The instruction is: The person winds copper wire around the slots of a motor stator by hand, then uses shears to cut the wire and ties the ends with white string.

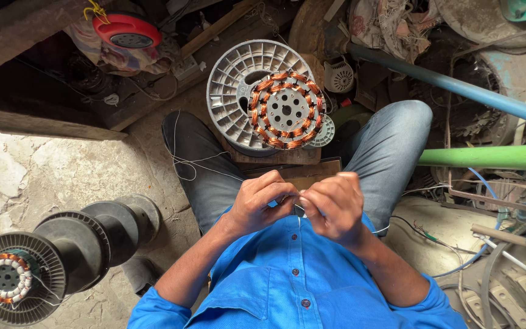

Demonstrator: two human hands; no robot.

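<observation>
Two hands pinching a thin wire above the lap

The left hand [262,198] and the right hand [331,204] meet in front of the blue shirt [293,274], fingertips pressed together on a small piece where they touch; what it is stays too small to tell, though a thin pale wire [184,159] trails from there across the left knee. Just beyond the knees one round coil ring [286,110], wound with copper, rests on one grey ribbed metal cover [245,85]. A second copper coil ring [6,278] sits at lower left on the end of one dark stack of discs [92,234]. To the right run two pipes, one blue pipe [458,86] and one green pipe [488,156]. One red reel [126,30] lies at the top left
</observation>
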